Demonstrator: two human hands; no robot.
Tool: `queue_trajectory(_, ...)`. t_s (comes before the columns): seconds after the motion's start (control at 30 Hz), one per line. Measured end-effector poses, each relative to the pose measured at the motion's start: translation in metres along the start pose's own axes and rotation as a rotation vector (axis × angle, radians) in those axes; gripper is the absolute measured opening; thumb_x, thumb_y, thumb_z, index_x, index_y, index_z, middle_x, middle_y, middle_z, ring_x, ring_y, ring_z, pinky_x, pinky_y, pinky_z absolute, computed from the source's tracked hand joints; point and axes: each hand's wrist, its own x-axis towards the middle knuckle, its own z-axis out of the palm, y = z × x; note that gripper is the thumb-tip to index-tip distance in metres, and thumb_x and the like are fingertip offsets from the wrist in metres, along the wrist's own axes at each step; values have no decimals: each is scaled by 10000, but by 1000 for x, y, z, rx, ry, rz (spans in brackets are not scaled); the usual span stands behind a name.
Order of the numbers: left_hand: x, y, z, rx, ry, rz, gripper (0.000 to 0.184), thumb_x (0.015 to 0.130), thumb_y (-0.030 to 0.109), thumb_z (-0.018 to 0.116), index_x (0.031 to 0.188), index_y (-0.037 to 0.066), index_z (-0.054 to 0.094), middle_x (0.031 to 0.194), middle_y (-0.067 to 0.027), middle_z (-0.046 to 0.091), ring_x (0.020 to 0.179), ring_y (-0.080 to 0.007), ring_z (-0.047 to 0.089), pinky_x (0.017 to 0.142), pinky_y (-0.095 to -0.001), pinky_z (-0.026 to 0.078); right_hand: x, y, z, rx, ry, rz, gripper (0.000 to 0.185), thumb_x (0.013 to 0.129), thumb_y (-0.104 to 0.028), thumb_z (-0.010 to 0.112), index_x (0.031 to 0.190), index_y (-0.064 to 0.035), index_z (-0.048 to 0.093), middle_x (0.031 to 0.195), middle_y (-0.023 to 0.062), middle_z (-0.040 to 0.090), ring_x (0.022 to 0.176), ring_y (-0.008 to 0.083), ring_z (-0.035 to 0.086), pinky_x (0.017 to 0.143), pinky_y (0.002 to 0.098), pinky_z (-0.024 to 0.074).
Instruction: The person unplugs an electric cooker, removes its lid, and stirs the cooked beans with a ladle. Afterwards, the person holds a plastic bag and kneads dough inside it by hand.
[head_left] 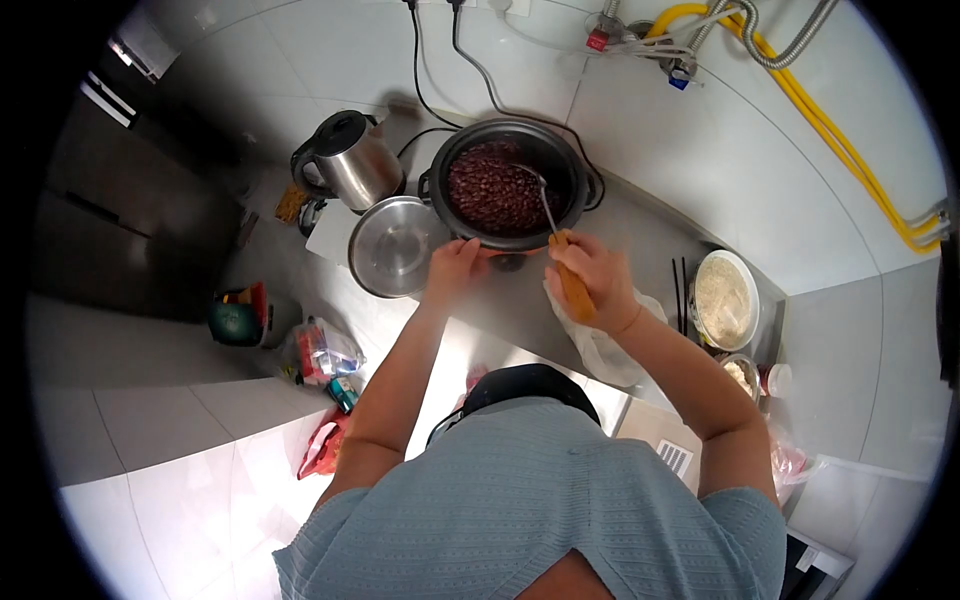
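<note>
A black pot [508,185] with dark red beans [495,190] in it stands on the counter. My right hand [592,280] is wrapped round the wooden handle of a ladle [548,210], whose metal end rests among the beans at the pot's right side. At the pot's front left edge is my left hand [458,265], its fingers closed together; whether they pinch the rim or anything small cannot be made out. An empty steel bowl [392,247] sits just left of the pot, close to my left hand.
A steel kettle [355,160] stands behind the bowl. Dark chopsticks [680,295], a bowl of pale grains [724,298] and a smaller bowl [741,374] are at the right. A plastic bag [607,350] lies under my right forearm. Cables [490,75] run behind the pot.
</note>
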Motion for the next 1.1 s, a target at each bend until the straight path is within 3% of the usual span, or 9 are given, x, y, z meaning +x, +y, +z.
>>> queue_trajectory(0.17, -1, 3, -2, 16, -32, 20, 299, 929, 287, 506, 774, 51, 603, 606, -16, 567, 490, -77, 463, 438, -220, 333, -15, -10, -3, -137, -86, -100, 282, 725, -196, 697, 958, -112, 561, 1088, 239, 548, 758, 306, 640, 572, 352, 526)
queue_trajectory(0.37, -5, 8, 0, 36, -11, -6, 289, 927, 279, 514, 772, 55, 609, 607, -22, 579, 488, -77, 473, 430, -221, 333, -17, 13, -2, -325, -169, -274, 305, 747, -176, 667, 1017, -77, 563, 1200, 280, 467, 855, 306, 642, 619, 322, 548)
queue_trajectory(0.67, -7, 12, 0, 55, 12, -10, 299, 923, 278, 524, 763, 37, 599, 590, -21, 572, 478, -75, 474, 427, -214, 339, -5, 42, 24, -324, -271, -343, 298, 751, -150, 637, 1021, -54, 556, 1206, 315, 451, 967, 352, 611, 761, 358, 546)
queue_trajectory(0.8, -8, 13, 0, 36, 1, -11, 293, 923, 274, 522, 766, 40, 600, 587, -23, 570, 470, -76, 475, 419, -209, 337, -9, 44, 26, -353, -292, -341, 323, 716, -157, 666, 1011, -82, 559, 1241, 309, 438, 964, 337, 619, 774, 372, 534)
queue_trajectory(0.87, -9, 16, 2, 25, 4, -21, 292, 923, 272, 520, 767, 39, 601, 588, -24, 570, 471, -76, 476, 418, -211, 337, -6, 41, 20, -216, -413, -41, 329, 700, -161, 686, 1002, -116, 562, 1223, 275, 486, 900, 333, 637, 712, 372, 534)
queue_trajectory(0.9, -10, 17, 3, 13, 7, -30, 291, 923, 271, 519, 768, 38, 601, 588, -26, 570, 471, -77, 477, 416, -212, 338, -6, 40, 21, -216, -412, -42, 329, 700, -161, 686, 1002, -116, 562, 1223, 275, 486, 900, 333, 637, 712, 372, 534)
queue_trajectory(0.97, -11, 19, 4, 5, 8, -32, 292, 923, 269, 519, 769, 35, 601, 588, -27, 570, 472, -77, 476, 416, -212, 338, -5, 40, 20, 9, -102, 41, 325, 704, -162, 685, 1004, -138, 564, 1161, 237, 553, 808, 343, 641, 651, 376, 524)
queue_trajectory(1.1, -13, 21, 6, -2, 14, -6, 290, 923, 265, 520, 774, 29, 602, 589, -28, 570, 472, -76, 473, 416, -214, 336, -2, 40, 15, 121, 51, 39, 289, 734, -154, 668, 1001, -126, 559, 1098, 232, 588, 746, 368, 629, 615, 378, 519)
